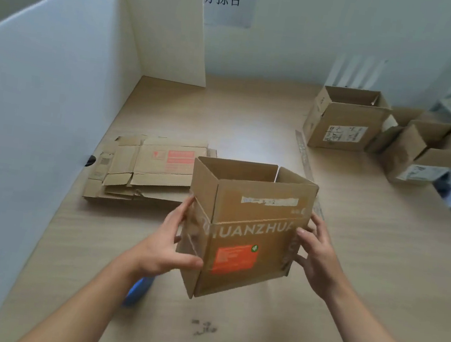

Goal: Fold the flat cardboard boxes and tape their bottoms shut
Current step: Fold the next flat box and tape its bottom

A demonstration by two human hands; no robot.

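I hold an opened-up brown cardboard box [251,231] with an orange label and white lettering above the table, its open top facing up. My left hand [172,246] grips its left side, thumb on the front face. My right hand [313,252] holds the right side with fingers spread along the edge. A stack of flat cardboard boxes [147,172] lies on the table to the left behind it. A blue object [137,290], partly hidden under my left forearm, lies on the table; I cannot tell what it is.
Two assembled open boxes stand at the back right: a larger one [344,120] and a smaller one [422,152] near the table's right edge. A white partition [42,105] walls the left side. A ruler-like strip [304,155] lies on the wooden table [252,128].
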